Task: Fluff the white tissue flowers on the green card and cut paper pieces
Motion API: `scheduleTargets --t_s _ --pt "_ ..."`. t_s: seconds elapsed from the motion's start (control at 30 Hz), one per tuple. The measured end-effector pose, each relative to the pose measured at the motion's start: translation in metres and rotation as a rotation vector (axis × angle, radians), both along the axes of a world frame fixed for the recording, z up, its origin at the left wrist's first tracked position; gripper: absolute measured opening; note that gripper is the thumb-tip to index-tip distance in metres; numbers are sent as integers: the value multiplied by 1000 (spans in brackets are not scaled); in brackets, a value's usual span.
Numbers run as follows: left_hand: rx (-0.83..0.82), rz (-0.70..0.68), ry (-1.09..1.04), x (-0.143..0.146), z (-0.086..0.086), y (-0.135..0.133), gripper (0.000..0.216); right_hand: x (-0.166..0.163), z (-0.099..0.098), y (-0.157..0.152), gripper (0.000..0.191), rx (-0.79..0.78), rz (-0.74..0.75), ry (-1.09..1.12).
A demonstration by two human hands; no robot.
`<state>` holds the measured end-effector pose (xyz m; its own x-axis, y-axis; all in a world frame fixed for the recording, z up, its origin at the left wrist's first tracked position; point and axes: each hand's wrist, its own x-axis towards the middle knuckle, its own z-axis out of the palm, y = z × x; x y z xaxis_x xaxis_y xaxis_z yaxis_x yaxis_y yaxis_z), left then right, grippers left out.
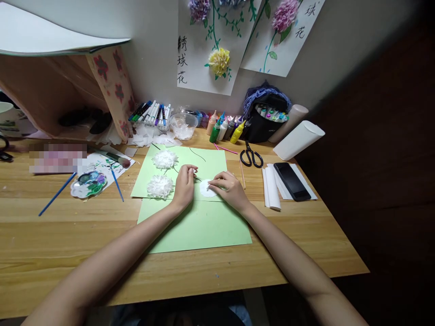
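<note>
Apparently to steady it, my distant right hand [228, 186] pinches the white paper disc [205, 190] over the upper green sheet [212, 158], while I cannot tell whether my curled left hand [184, 186] grips the dark strand [197, 179], ruffled white flowers [160, 186] lying leftward, presumably for room.

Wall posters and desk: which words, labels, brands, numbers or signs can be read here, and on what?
"绣球花": left flower poster, its first character blotted.
"球花": right flower poster, its top cut off by the frame.
Too small: print on the black marker case.
Blurred: the pink box.
</note>
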<state>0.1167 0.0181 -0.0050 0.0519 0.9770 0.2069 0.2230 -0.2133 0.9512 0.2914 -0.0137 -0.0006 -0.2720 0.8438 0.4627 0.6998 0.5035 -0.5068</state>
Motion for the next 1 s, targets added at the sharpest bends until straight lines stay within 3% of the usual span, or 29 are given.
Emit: scheduleTargets --t_s 0.2,0.33,0.43,0.53,0.7,1.0 --pt "-6 -11 7 0 0 0 22 3 5 -3 26 29 38 -224" --pt "-6 -9 20 0 -1 1 21 12 12 -12 28 12 153 -328" --pt "-10 -13 27 0 -2 1 20 16 9 -19 35 -12 209 -380" --pt "-22 -19 22 0 -2 1 21 16 4 -24 42 -30 168 -411" --pt "-32 -23 19 1 -2 1 21 6 0 -26 46 -4 79 -397" --pt "-63 -34 -1 1 -1 1 20 4 -3 -28 32 -20 0 -169"
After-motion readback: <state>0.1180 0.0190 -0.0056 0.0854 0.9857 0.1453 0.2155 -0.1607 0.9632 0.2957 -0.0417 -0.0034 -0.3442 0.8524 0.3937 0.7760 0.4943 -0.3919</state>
